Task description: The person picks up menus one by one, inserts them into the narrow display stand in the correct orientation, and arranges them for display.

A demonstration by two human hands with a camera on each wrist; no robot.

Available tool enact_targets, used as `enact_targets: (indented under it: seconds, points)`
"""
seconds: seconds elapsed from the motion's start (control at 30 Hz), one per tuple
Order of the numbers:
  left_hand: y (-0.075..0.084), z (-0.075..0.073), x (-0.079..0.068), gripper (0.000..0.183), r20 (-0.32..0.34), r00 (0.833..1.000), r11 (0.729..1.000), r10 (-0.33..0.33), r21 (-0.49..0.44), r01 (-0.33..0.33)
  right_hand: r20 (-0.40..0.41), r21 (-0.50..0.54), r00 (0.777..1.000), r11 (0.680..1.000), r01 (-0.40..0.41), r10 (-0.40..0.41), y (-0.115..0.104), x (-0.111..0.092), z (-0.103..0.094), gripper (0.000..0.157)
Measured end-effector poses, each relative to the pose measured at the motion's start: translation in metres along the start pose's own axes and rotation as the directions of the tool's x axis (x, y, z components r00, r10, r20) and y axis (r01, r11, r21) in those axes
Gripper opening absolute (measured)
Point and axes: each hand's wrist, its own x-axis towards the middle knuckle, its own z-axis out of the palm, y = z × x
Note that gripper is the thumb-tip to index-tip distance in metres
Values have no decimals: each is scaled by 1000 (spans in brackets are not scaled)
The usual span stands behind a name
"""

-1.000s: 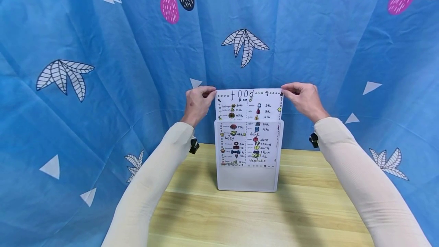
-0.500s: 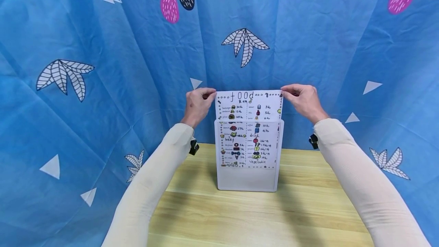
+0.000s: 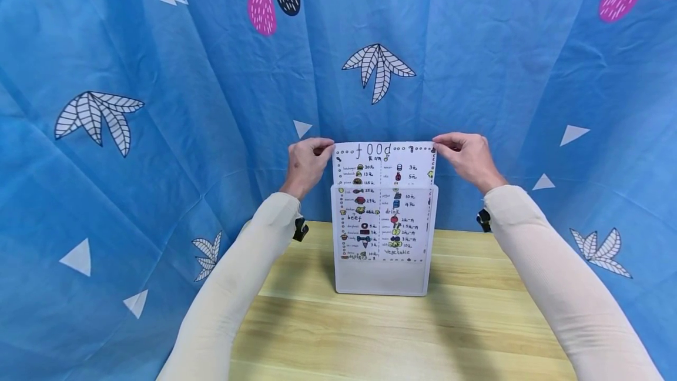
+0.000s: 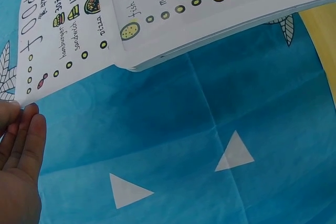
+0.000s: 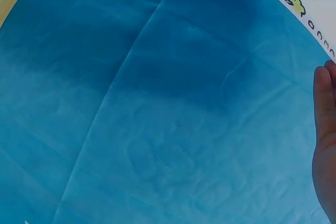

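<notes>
A paper menu point(image 3: 407, 160), headed "food" with small drawings and prices, stands partway inside a clear, white-edged display holder point(image 3: 381, 278). The holder is upright on the table. Between thumb and fingers my left hand point(image 3: 307, 163) pinches the sheet's top left corner; the left wrist view shows that hand point(image 4: 23, 156) at the paper's corner. My right hand point(image 3: 471, 154) pinches the top right corner. In the right wrist view only part of the hand point(image 5: 325, 129) shows, by the sheet's edge. The menu's lower part is seen through the holder's front, above a blank strip.
A light wood-grain table point(image 3: 391, 334) carries the holder. Behind and to both sides hangs a blue patterned cloth point(image 3: 211, 46), close to the hands. Each wrist wears a black strap piece, seen at the left cuff point(image 3: 300, 229) and right cuff point(image 3: 483, 220).
Both hands have moved slightly down with the menu, which has slid a little deeper into the holder. The holder has stayed in place.
</notes>
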Motion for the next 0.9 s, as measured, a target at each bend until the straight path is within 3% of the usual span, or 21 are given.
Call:
enact_targets:
  seconds: [0.9]
  points:
    - [1,-1,-4,17,75,992,995,-101,-10,102,43,-17,999,999,-33,34,0,-4,-2,23]
